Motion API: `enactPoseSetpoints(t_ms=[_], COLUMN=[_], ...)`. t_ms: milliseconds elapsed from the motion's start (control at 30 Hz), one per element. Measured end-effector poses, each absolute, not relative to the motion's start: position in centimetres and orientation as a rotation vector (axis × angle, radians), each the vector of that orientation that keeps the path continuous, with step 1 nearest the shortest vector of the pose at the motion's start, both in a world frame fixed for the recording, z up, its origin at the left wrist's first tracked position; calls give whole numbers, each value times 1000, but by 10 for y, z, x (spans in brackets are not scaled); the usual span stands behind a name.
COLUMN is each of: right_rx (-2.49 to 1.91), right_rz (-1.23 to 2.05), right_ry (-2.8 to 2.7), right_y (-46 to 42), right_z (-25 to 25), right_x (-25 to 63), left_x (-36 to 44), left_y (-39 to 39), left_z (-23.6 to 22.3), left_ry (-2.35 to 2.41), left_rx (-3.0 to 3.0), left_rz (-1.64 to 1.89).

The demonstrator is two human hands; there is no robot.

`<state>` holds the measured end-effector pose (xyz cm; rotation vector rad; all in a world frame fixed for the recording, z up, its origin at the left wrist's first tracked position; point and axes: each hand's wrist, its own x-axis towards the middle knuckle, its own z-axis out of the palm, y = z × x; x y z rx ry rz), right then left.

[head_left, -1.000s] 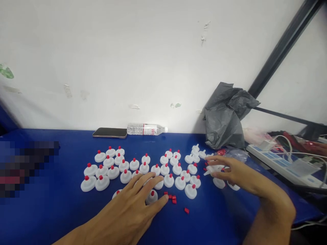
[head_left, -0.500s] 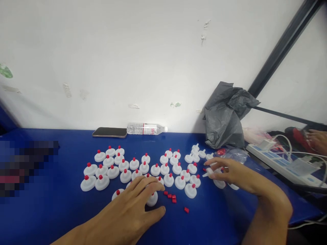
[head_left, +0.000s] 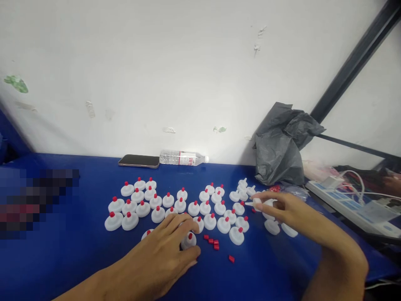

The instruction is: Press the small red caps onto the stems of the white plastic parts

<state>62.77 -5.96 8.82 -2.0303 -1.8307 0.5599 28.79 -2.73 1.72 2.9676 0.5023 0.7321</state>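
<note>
My left hand (head_left: 163,248) curls over the near side of the table, its thumb and forefinger closed around a white nozzle cap (head_left: 189,241) with a red tip. Between the thumb and fingertips of my right hand (head_left: 277,205), a white nozzle cap (head_left: 257,204) without a red tip lies tilted, its spout pointing left. Several upright white nozzle caps with red tips (head_left: 209,221) stand in loose rows beyond and beside my left hand. Loose red tips (head_left: 216,244) lie to the right of that hand. Other nozzle caps without tips (head_left: 272,227) lie beneath and around my right hand.
A phone (head_left: 139,161) and a clear plastic bottle (head_left: 181,158) lie along the wall at the back of the blue table (head_left: 75,259). A grey plastic bag (head_left: 278,146) stands back right, near a white power strip (head_left: 351,207) with cables. A blurred-out patch covers the far left.
My left thumb and forefinger have closed in on the red-tipped cap. My right hand has lifted an untipped cap slightly from the pile. The whole view has shifted a little.
</note>
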Motion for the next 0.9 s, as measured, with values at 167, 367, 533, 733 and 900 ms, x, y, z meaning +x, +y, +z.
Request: enactPoseSetpoints(t_ms=[167,367,533,733,900], right_rx=[-2034,-1968,-1816,-1650,-1524], right_rz=[572,500,481,545,541], right_ry=[-1830,-1866,-1887,-2112,-2229], right_y=[-59,-61,-63,-64,-68], right_z=[87,94,105,107,104], right_x=[627,615,585,538,515], left_x=[288,287,286,286,284], left_y=[-27,-32,-32,-27,-27], left_z=[19,32,30,32,35], left_ry=[477,414,427,608,691], left_rx=[2984,2884,2664,2559,2586], left_rz=[738,978,1311,1458,1530])
